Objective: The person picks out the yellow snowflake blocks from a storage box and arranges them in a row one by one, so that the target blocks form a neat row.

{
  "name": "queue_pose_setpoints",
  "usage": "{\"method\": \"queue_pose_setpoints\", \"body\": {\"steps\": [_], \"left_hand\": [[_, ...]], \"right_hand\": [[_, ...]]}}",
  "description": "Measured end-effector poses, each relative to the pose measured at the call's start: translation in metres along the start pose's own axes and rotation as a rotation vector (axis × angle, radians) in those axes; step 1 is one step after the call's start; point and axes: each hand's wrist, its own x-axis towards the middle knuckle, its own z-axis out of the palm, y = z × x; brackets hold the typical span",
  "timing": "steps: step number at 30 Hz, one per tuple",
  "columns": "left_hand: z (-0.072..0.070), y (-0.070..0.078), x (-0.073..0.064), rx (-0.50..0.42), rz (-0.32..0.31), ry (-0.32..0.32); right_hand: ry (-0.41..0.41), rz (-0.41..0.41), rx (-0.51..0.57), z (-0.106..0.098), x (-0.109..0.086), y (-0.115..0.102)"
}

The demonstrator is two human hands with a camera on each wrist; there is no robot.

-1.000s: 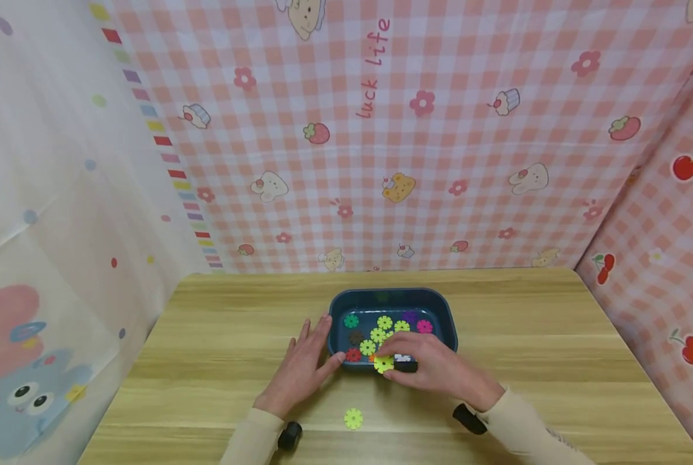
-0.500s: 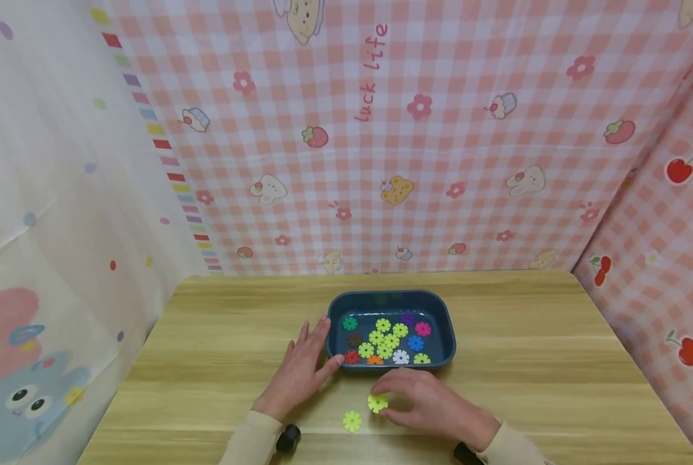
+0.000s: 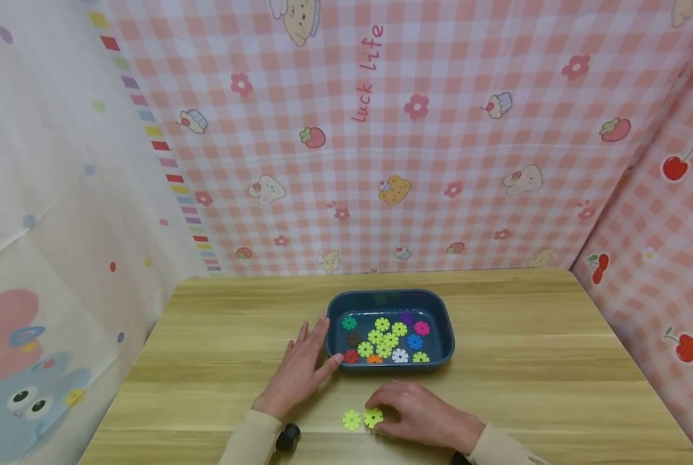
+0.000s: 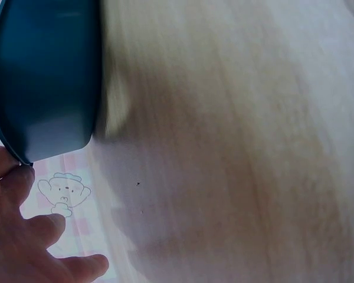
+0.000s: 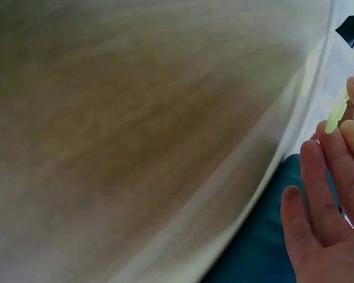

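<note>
At the desk point(image 3: 526, 361), a disc point(image 3: 372, 423) is being pinched by right fingers point(image 3: 387, 392), the tray point(image 3: 393, 367) seemingly being steadied by spread left fingers point(image 3: 317, 337).

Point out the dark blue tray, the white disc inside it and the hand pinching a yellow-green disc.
Dark blue tray point(image 3: 388, 302): head view, inside of its far wall.
White disc point(image 3: 400, 359): head view, just below its centre.
Right hand point(image 3: 418, 413): head view, back of the hand.

Head view: even, diffuse light; faint glints inside the dark blue tray point(image 3: 381, 301). Wrist views: hazy, soft-focused; left, broad soft-edged shadows across the wooden tabletop point(image 4: 224, 177).
</note>
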Motion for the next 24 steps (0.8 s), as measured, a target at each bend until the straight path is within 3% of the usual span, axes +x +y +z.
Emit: {"method": "queue_pose_setpoints", "body": {"steps": [24], "left_hand": [[0.002, -0.002, 0.0, -0.006, 0.0, 0.001]], "right_hand": [[-0.101, 0.088, -0.053, 0.005, 0.012, 0.0]]}}
